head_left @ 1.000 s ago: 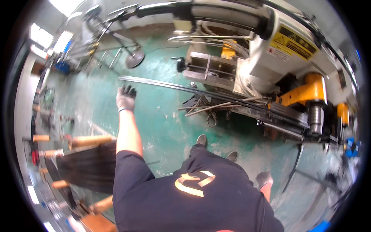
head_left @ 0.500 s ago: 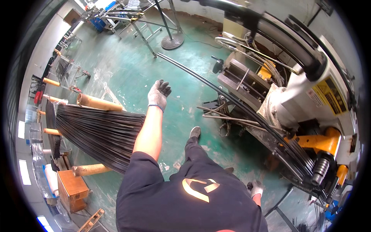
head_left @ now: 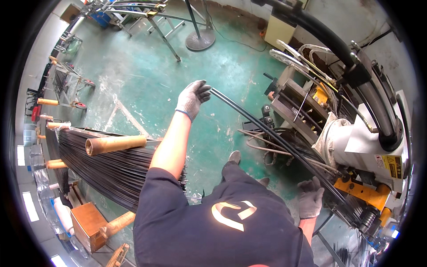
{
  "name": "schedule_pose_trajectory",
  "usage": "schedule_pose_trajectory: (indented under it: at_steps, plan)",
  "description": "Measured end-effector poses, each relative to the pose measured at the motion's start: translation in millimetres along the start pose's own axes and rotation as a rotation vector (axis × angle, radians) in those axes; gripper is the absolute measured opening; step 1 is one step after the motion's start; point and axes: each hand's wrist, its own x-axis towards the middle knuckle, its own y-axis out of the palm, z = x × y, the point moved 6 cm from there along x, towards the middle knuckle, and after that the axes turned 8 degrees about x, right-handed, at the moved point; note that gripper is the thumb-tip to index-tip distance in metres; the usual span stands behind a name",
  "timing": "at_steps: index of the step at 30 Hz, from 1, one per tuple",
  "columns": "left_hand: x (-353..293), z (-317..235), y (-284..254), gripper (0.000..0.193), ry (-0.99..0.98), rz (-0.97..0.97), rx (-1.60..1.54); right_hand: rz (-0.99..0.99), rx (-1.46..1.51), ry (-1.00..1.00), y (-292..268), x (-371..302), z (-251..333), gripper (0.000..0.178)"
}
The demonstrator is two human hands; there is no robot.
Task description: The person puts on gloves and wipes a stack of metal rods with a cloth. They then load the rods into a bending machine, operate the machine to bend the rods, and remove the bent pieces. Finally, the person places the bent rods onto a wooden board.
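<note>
Long thin black rods (head_left: 262,126) run in a close bundle from the machine at the right to free ends in front of me. My left hand (head_left: 191,98), in a grey-white glove with dark fingertips, reaches forward to those ends. Its fingers are loosely bent and the rod ends show just beyond the fingertips; contact is hard to make out. My right hand (head_left: 310,199), also gloved, is raised beside the rods close to the machine, thumb and fingers apart, with nothing in it.
At the left, a large bundle of black rods (head_left: 106,167) lies on a rack with cardboard-coloured tubes (head_left: 118,144). A white machine (head_left: 356,138) with an orange arm (head_left: 362,190) stands right. Farther off are a round-based stand (head_left: 200,41) and metal frames. A brown wooden box (head_left: 89,224) is lower left.
My left hand has come close to the rod ends. The right hand has risen from beside my body toward the rods. The view has shifted, so the machine appears farther right.
</note>
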Motion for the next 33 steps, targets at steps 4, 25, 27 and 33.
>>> schedule_pose_trajectory:
  at_steps: [4,25,27,33]
  plan:
    - [20.3,7.4,30.9,0.032,0.008,0.08,0.149,-0.134,0.215,-0.006,3.3,9.3,0.2,0.066]
    - [-54.5,14.7,73.6,0.044,-0.253,0.266,-0.433,-0.452,0.219,-0.219,-16.8,16.1,31.4,0.042]
    - [-57.7,21.5,79.5,0.042,-0.326,0.181,-0.51,-0.37,0.253,-0.148,-6.7,14.6,28.4,0.04]
    - [-34.1,26.3,61.8,0.04,-0.266,0.319,-0.354,-0.45,0.268,-0.264,-5.1,23.1,25.6,0.025]
